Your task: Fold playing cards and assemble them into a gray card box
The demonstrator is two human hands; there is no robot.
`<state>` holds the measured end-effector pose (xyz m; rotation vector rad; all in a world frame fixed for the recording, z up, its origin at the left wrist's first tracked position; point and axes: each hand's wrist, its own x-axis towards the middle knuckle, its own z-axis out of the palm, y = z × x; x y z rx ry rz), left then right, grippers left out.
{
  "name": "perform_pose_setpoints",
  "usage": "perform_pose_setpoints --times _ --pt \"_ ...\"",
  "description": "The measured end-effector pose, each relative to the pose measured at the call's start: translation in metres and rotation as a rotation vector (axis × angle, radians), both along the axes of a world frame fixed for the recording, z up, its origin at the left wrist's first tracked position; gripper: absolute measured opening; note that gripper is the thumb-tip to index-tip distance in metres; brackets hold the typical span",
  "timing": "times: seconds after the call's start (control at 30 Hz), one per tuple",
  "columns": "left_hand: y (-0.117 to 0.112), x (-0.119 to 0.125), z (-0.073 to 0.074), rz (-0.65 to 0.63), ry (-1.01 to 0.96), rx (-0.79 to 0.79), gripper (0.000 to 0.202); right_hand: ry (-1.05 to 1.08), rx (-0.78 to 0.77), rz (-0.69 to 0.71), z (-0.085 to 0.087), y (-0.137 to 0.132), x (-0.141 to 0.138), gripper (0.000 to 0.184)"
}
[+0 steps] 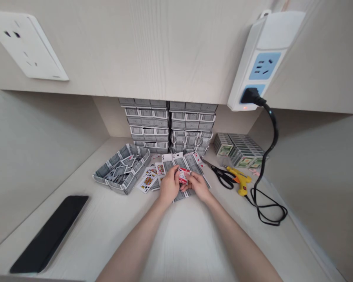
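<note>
Between my left hand [170, 185] and my right hand [199, 187] is a small red-and-white poker card [183, 176]. The fingers of both hands are closed on its edges, the left at its left side and the right at its right side. Beneath the hands lies a panel of grey-backed playing cards [182, 196], partly covered by them. Face-up loose playing cards [148, 180] spread to the left of it, and more cards lie just behind it.
A tray made of cards [123, 190] holds loose cards at left. Stacked card trays [148, 121] stand behind. Black scissors [223, 176], a yellow glue gun [243, 182] with a black cord, and card packs [244, 150] are right. A phone-like black slab [51, 233] lies front left; a power strip [266, 58] hangs above.
</note>
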<state>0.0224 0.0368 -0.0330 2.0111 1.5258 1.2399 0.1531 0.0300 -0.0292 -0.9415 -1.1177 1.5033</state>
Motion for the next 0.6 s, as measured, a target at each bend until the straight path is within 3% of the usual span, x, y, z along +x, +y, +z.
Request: perform_pose_setpoints --times 0.2,0.3,0.43,0.6 --pt "-0.001 -0.003 0.003 -0.043 0.015 -0.009 0.034 0.039 0.002 0.046 -0.001 0.0 0.004 0.026" --pt "-0.001 -0.003 0.005 -0.072 0.008 0.034 0.027 0.061 0.019 0.095 0.001 -0.001 0.006 0.027" --pt "-0.001 -0.001 0.005 -0.018 -0.043 0.034 0.021 0.129 0.004 0.195 0.006 -0.002 0.01 0.03" --pt "0.001 0.0 0.005 -0.048 -0.06 0.013 0.016 0.084 -0.023 0.202 0.006 -0.002 0.011 0.028"
